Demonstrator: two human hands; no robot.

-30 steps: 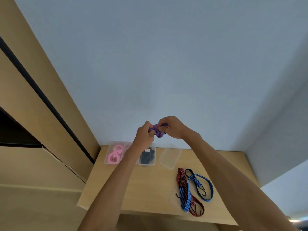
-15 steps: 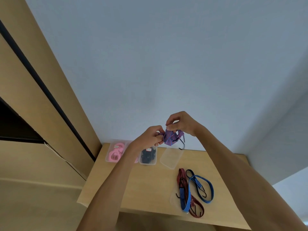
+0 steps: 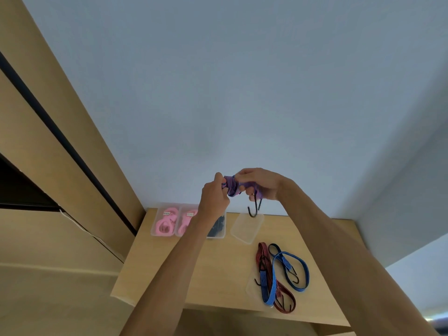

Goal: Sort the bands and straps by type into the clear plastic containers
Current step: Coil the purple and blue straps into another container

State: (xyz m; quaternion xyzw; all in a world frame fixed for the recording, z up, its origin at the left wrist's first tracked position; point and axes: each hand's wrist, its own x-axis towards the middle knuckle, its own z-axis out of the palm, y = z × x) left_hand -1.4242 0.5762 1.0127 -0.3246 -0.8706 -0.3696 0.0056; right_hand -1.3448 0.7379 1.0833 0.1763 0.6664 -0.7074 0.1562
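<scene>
Both hands, left hand (image 3: 214, 194) and right hand (image 3: 260, 184), grip the bundled purple cord (image 3: 232, 187) held above the surface (image 3: 218, 263), so winding should probably stay tight, hook (image 3: 253, 210) tucked in, before lowering it into the empty container (image 3: 246, 227).

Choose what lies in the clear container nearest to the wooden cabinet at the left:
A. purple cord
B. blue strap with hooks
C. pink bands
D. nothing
C: pink bands fill the leftmost container; the blue strap lies loose on the table.
</scene>
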